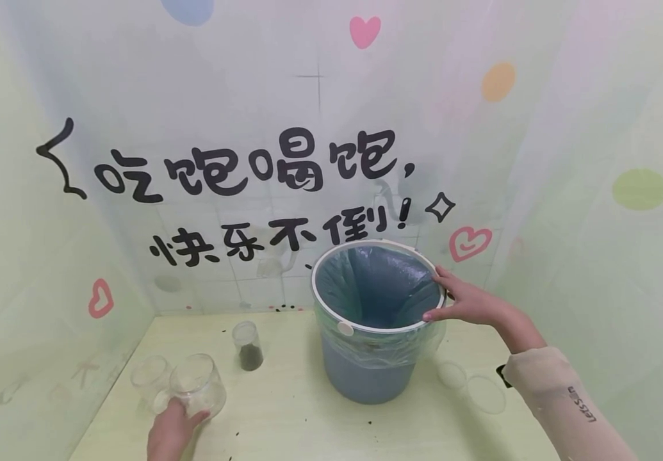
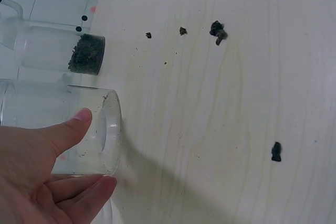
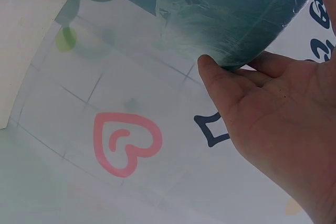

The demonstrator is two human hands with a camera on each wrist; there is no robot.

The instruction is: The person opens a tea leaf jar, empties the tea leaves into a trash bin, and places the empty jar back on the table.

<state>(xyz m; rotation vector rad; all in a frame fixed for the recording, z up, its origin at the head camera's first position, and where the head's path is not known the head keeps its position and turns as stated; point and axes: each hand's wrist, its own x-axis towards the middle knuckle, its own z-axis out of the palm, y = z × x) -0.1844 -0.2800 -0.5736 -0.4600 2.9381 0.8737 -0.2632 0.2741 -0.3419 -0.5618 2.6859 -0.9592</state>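
My left hand (image 1: pixel 172 430) holds a clear glass jar (image 1: pixel 207 384) low on its side, thumb on one side and fingers on the other in the left wrist view. The jar stands upright on the table. A second clear glass (image 1: pixel 149 374) is just to its left. Behind them is a small clear cup (image 1: pixel 246 333) with dark dried leaves (image 2: pixel 88 53) in its bottom. My right hand (image 1: pixel 469 303) grips the right rim of a blue trash bin (image 1: pixel 368 378), thumb and fingers spread along it. A translucent bag (image 3: pixel 210 19) lines the bin and hangs over its outside.
Two clear round lid-like discs, one a larger disc (image 1: pixel 485 394), lie right of the bin. Dark crumbs (image 2: pixel 218 31) are scattered on the pale wooden table (image 1: pixel 285 422). Printed curtains (image 1: pixel 239 83) close off the back and both sides.
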